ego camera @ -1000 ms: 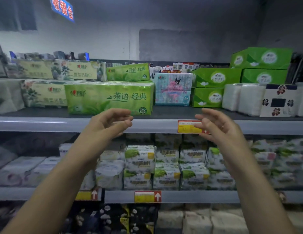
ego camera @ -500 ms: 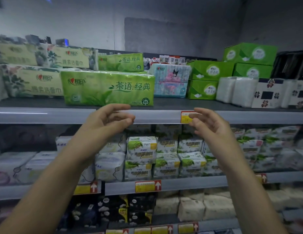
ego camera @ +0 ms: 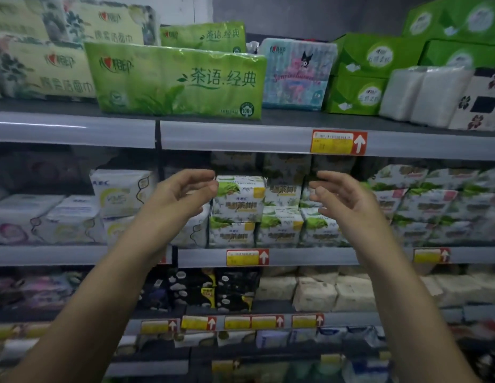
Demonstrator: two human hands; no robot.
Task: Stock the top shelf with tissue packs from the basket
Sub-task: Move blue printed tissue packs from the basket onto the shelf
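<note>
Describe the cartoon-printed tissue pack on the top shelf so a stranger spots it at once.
Find the grey top shelf. Right of the big bright green plastic-wrapped tissue pack at its front stands a pale blue plastic-wrapped pack. It alone bears a pink-and-black cartoon figure; the boxes beside it are green.

Glossy plastic film wraps the green tissue pack (ego camera: pixel 176 81) (crinkled); shelf edge (ego camera: pixel 75 131) smooth.

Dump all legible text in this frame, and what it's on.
"心相印": front green pack
"茶语.经典": front green pack
"100": its round badge
"茶语.经典": rear green pack
"心相印": cream pack
"ABC": white pack, second shelf
Too blurred to read: price tags, blue pack script, lower-shelf packs.
</note>
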